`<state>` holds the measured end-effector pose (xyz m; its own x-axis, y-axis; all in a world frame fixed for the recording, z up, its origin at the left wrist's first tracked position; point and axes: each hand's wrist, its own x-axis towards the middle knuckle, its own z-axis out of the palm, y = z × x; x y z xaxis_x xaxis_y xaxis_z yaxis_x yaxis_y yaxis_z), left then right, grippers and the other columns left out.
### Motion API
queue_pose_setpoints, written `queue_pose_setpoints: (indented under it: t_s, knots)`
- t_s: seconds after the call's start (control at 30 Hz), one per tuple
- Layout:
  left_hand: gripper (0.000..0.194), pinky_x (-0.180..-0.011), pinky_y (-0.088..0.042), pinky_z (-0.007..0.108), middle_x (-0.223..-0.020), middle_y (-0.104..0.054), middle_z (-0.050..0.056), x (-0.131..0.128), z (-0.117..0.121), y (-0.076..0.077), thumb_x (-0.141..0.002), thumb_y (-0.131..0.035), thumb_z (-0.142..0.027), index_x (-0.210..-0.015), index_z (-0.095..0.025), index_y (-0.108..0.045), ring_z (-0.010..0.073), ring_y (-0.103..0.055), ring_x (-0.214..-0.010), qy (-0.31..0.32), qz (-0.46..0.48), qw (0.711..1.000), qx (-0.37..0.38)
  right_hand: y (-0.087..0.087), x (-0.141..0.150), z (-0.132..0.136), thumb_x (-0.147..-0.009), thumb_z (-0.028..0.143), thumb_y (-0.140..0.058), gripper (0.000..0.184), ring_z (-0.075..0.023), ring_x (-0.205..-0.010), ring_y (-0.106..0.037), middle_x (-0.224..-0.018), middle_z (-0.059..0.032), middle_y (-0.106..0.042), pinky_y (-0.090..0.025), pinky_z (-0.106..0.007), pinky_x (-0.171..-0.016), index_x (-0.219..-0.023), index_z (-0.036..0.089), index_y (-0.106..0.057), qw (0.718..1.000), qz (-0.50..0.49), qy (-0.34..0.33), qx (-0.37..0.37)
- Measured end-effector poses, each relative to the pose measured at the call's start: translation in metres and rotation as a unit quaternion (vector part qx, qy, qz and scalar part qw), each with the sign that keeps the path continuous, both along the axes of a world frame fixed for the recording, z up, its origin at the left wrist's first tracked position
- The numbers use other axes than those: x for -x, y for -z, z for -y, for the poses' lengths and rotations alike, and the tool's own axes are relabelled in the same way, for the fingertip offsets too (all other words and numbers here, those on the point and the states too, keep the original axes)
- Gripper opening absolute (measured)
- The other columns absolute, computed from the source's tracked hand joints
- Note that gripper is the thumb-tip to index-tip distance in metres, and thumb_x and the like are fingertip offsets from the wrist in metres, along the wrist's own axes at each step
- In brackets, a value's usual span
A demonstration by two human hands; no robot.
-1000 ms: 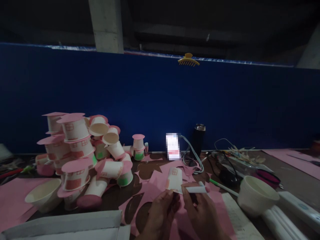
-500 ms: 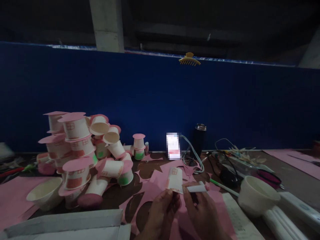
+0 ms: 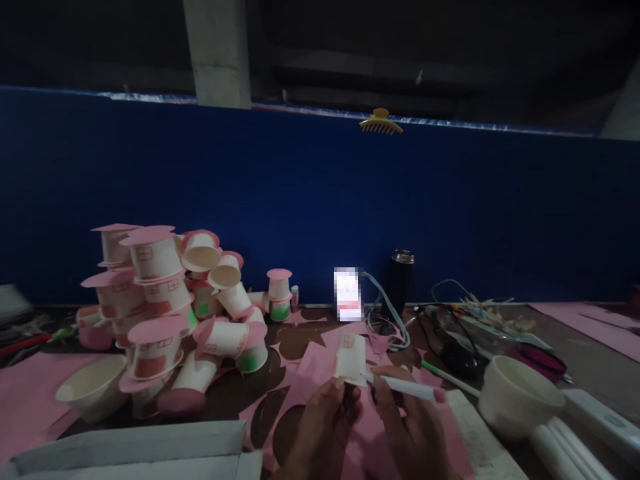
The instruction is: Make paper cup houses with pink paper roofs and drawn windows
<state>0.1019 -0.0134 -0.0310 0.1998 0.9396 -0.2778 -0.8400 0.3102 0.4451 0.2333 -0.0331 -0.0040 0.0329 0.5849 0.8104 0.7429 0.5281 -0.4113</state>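
My left hand [image 3: 323, 427] is closed on a small white paper cup [image 3: 350, 358] held upside down, with a pink window drawn near its top. My right hand [image 3: 413, 430] is closed on a white marker [image 3: 407, 387] with a pink end; its tip touches the cup's lower edge. Both hands hover low at the centre over pink paper [image 3: 310, 373] with round cut-outs.
A heap of pink-lidded paper cups [image 3: 165, 313] fills the left. A white bowl [image 3: 93, 393] sits before it, another bowl [image 3: 515, 398] at right. A lit phone [image 3: 347, 293], dark flask [image 3: 400, 280], cables and a green-tipped pen [image 3: 445, 375] lie behind. A blue partition [image 3: 320, 200] backs the table.
The marker in my right hand has tilted, so its pink end now points further right and lower. The cup and left hand stay almost still.
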Motion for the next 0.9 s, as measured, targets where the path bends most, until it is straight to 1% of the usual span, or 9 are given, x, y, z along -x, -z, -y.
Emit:
queue_pose_setpoints:
  t_s: [0.1, 0.23, 0.4, 0.53, 0.67, 0.8, 0.9]
  knots:
    - [0.017, -0.075, -0.057, 0.028, -0.078, -0.073, 0.009, 0.0001, -0.0003, 0.0025, -0.063, -0.083, -0.015, -0.076, -0.010, -0.072, 0.0179, -0.069, -0.076, 0.018, -0.008, 1.000, -0.016, 0.0026, 0.0030, -0.0007, -0.094, 0.028, -0.047, 0.016, -0.0199, -0.075, -0.069, -0.083, -0.0058, -0.071, -0.054, -0.028, -0.062, -0.094, 0.022, -0.061, 1.000, 0.026, -0.012, -0.002]
    - [0.015, -0.079, -0.056, 0.028, -0.082, -0.074, 0.010, 0.0000, -0.0005, 0.0048, -0.067, -0.081, -0.017, -0.078, -0.010, -0.073, 0.0176, -0.069, -0.079, 0.029, -0.009, 0.998, -0.047, 0.0053, 0.0053, -0.0013, -0.095, 0.029, -0.046, 0.016, -0.0197, -0.073, -0.069, -0.083, -0.0061, -0.072, -0.055, -0.029, -0.063, -0.094, 0.022, -0.061, 0.999, 0.043, -0.013, 0.001]
    - [0.021, -0.078, -0.056, 0.027, -0.080, -0.074, 0.009, 0.0002, -0.0007, 0.0037, -0.063, -0.084, -0.021, -0.077, -0.010, -0.074, 0.0167, -0.068, -0.078, 0.036, -0.015, 0.998, -0.057, 0.0071, 0.0044, -0.0020, -0.095, 0.031, -0.047, 0.018, -0.0189, -0.067, -0.068, -0.081, -0.0057, -0.073, -0.055, -0.028, -0.061, -0.093, 0.022, -0.062, 0.999, 0.048, -0.005, 0.020]
    - [0.021, -0.079, -0.055, 0.027, -0.080, -0.073, 0.008, -0.0003, -0.0002, 0.0022, -0.063, -0.085, -0.021, -0.076, -0.011, -0.073, 0.0165, -0.068, -0.079, 0.034, -0.017, 0.997, -0.072, 0.0057, 0.0057, -0.0011, -0.095, 0.030, -0.045, 0.018, -0.0182, -0.068, -0.069, -0.082, -0.0048, -0.073, -0.055, -0.028, -0.063, -0.093, 0.022, -0.062, 0.999, 0.038, -0.016, 0.034]
    - [0.020, -0.078, -0.054, 0.027, -0.078, -0.072, 0.007, -0.0010, 0.0011, 0.0016, -0.064, -0.084, -0.022, -0.075, -0.010, -0.072, 0.0156, -0.067, -0.077, 0.053, -0.023, 0.994, -0.096, 0.0035, 0.0070, -0.0003, -0.094, 0.030, -0.047, 0.017, -0.0187, -0.069, -0.070, -0.081, -0.0035, -0.073, -0.055, -0.029, -0.066, -0.092, 0.023, -0.063, 0.998, 0.063, -0.008, 0.012]
    - [0.022, -0.078, -0.054, 0.027, -0.079, -0.072, 0.007, -0.0011, 0.0018, 0.0026, -0.063, -0.084, -0.024, -0.075, -0.011, -0.072, 0.0159, -0.067, -0.078, 0.048, -0.028, 0.994, -0.095, 0.0041, 0.0075, -0.0007, -0.095, 0.033, -0.046, 0.021, -0.0197, -0.070, -0.070, -0.082, -0.0050, -0.074, -0.055, -0.030, -0.064, -0.093, 0.022, -0.063, 0.998, 0.059, 0.014, -0.004]
    - [0.023, -0.078, -0.054, 0.027, -0.079, -0.072, 0.008, -0.0009, 0.0017, 0.0025, -0.063, -0.084, -0.026, -0.076, -0.010, -0.073, 0.0161, -0.066, -0.078, 0.053, -0.033, 0.993, -0.101, 0.0054, 0.0075, -0.0011, -0.095, 0.034, -0.045, 0.023, -0.0205, -0.072, -0.070, -0.082, -0.0059, -0.074, -0.055, -0.030, -0.064, -0.091, 0.021, -0.064, 0.998, 0.059, 0.008, 0.004]
